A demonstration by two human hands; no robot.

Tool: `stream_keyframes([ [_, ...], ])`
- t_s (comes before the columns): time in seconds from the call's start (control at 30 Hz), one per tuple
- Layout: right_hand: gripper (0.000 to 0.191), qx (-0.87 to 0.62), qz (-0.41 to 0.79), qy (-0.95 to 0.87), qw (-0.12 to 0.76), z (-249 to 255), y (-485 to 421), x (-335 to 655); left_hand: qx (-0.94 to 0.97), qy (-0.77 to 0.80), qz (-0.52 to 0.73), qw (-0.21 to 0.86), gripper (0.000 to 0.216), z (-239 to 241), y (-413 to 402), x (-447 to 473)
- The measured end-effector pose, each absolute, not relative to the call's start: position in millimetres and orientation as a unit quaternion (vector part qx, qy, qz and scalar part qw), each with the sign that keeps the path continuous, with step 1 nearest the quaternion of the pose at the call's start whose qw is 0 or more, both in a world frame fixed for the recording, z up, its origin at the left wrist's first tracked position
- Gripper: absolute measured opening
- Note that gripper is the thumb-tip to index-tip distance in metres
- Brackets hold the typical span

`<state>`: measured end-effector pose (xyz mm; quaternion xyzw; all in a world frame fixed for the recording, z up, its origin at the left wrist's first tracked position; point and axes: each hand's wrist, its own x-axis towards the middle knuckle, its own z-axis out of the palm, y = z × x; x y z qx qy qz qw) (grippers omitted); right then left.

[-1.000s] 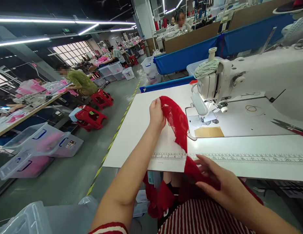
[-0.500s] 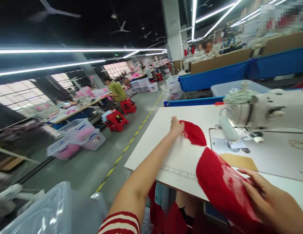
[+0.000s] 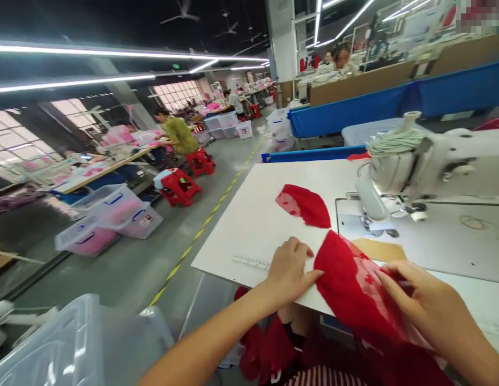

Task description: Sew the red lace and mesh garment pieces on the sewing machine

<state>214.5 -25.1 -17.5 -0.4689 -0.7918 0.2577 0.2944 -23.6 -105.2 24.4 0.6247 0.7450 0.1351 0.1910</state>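
Note:
My right hand pinches the right edge of a large red fabric piece, which has a shiny pinkish patch along its upper side and hangs over the table's front edge. At the piece's left end, my left hand rests on the white table, its thumb at the fabric's edge and apart from the bent fingers. Farther back lies a smaller red fabric piece with a pink patch at its left end, touched by neither hand. A sewing machine stands to the right of both pieces.
A tan piece lies before the machine bed, and a ruler strip marks the table's front. A clear plastic bin stands at lower left. Beyond a yellow-black floor line are red stools and a seated person.
My left hand has let go of the smaller red piece and come back toward me to the larger one. The smaller piece now lies flat. My right hand keeps its hold.

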Motion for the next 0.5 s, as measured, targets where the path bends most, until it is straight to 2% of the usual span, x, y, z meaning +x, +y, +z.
stream_keyframes([
  [0.1, 0.047, -0.492, 0.405, -0.705, 0.311, -6, -28, 209, 0.627, 0.733, 0.164, 0.209, 0.020, 23, -106, -23],
  [0.23, 0.059, -0.474, 0.571, -0.605, 0.289, -6, -32, 204, 0.620, 0.746, 0.154, 0.189, 0.022, 23, -106, -17],
  [0.37, 0.065, -0.476, 0.583, -0.563, 0.341, -1, -38, 194, 0.622, 0.741, 0.151, 0.205, 0.015, 26, -105, -12],
  [0.5, 0.051, -0.454, 0.508, -0.635, 0.365, -2, -41, 190, 0.586, 0.710, 0.241, 0.309, 0.020, 32, -105, -6],
])
